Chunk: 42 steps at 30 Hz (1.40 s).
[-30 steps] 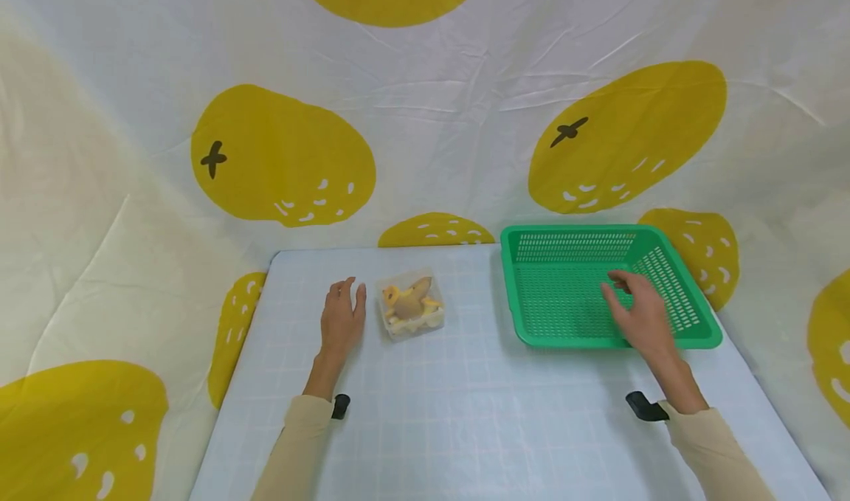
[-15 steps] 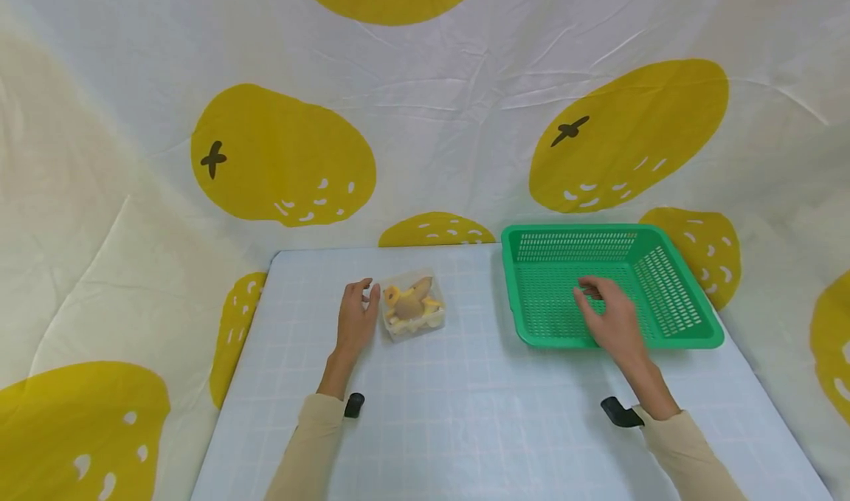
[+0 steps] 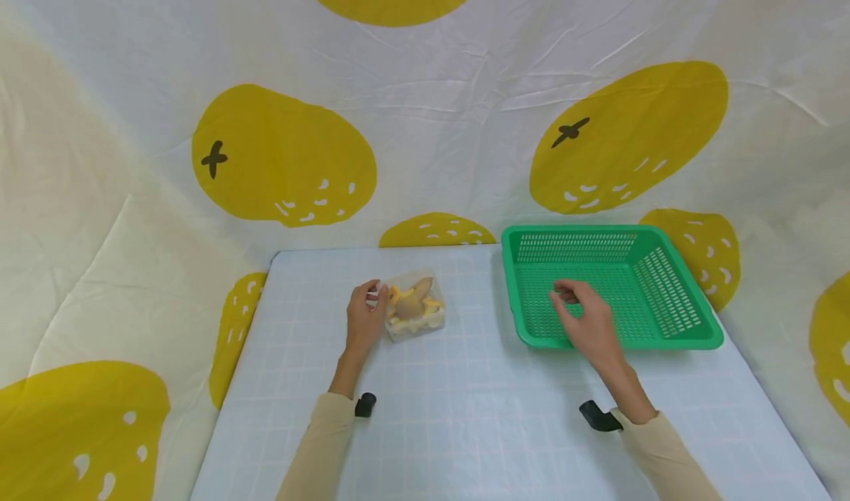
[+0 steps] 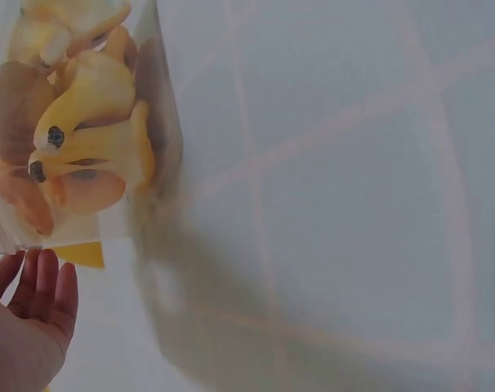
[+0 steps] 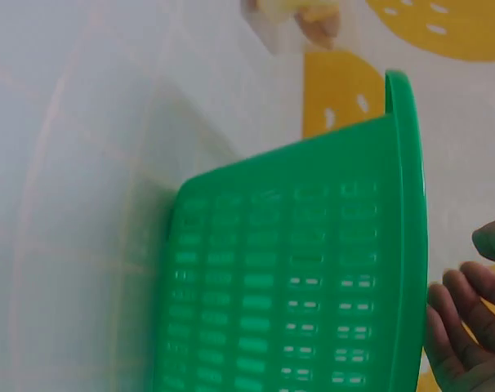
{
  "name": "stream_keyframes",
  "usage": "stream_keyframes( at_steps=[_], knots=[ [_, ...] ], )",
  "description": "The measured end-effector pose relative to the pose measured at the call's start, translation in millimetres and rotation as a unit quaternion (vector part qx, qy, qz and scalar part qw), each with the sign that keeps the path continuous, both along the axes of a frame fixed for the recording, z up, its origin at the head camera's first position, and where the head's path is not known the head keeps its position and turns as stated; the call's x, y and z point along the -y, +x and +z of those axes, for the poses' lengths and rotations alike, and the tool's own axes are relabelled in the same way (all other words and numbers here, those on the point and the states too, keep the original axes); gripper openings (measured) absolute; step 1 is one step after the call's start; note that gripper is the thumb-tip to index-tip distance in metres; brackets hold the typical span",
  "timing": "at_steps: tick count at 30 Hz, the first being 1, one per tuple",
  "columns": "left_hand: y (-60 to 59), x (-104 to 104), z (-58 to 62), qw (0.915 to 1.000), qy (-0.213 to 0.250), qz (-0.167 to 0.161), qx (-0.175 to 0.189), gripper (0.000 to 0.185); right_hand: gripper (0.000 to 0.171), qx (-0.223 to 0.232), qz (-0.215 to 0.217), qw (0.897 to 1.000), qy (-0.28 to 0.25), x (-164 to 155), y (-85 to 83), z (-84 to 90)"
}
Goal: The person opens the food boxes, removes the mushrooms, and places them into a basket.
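Closing round the clear plastic tub of yellow and brown toy pieces (image 3: 412,305), the left hand (image 3: 364,322) seemingly just touches it with curled fingers and should grip both side walls, while the right hand (image 3: 587,324) hovers loose and empty over the green perforated plastic basket (image 3: 677,335).

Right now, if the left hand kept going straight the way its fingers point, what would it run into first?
The left hand would probably meet the clear plastic box of toy food first. Its fingertips are already at the box's left edge, though actual contact is hard to judge.
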<state>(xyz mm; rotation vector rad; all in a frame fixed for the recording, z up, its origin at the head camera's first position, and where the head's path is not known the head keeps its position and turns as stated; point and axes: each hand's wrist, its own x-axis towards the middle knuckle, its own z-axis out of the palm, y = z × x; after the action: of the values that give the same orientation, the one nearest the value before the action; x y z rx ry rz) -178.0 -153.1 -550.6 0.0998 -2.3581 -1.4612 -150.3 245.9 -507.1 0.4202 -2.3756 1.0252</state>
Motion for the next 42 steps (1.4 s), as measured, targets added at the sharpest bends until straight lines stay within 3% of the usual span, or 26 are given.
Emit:
stream_keyframes(
  at_steps=[9,15,31,35,42],
  knots=[
    [0.6,-1,-0.2,0.9986,0.045,0.004,0.026,0.035,0.025,0.008,0.018,1.0,-0.012,26,1.7,-1.7],
    [0.1,-2,-3.7,0.9962,0.075,0.012,0.044,0.035,0.025,-0.007,0.054,0.998,-0.041,41,1.8,-3.5],
    [3.5,-4,-12.4,0.9896,0.13,0.004,0.06,0.035,0.022,0.003,0.11,0.99,-0.083,93,15.5,-2.2],
    [5.1,-6,-11.9,0.9894,0.135,0.001,0.054,0.035,0.017,0.039,0.128,0.984,-0.118,106,21.0,-6.0],
    [9.8,-9,-13.0,0.9898,0.133,0.001,0.052,0.035,0.017,0.172,0.136,0.96,-0.171,131,30.6,-16.9]
  ],
)
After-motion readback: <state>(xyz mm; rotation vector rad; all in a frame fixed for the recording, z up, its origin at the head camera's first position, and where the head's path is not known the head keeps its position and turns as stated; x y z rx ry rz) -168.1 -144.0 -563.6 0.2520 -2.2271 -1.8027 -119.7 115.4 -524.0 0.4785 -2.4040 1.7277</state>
